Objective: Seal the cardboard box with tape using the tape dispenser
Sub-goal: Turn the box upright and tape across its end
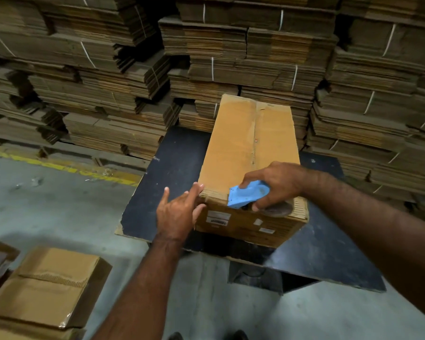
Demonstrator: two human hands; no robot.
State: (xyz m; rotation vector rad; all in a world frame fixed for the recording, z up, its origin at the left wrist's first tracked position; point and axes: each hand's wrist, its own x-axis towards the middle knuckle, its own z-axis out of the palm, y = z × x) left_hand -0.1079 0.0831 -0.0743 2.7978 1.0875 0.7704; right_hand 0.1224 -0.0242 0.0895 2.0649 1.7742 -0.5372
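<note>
Nearest the lens, left hand [178, 213], fingers straight and spread, braced against the near left corner of long brown cardboard box [248, 153] lying on black tabletop [167, 168]. Right hand [276, 184] clamped around light-blue plastic tape dispenser [247, 196], planted on the box's near top edge at the centre seam. Seam ahead apparently bare of tape. Likely risk: off-line pull along the seam, wandering tape, flaps left gaping. Bundled flat cartons [103, 77] stacked behind.
</note>
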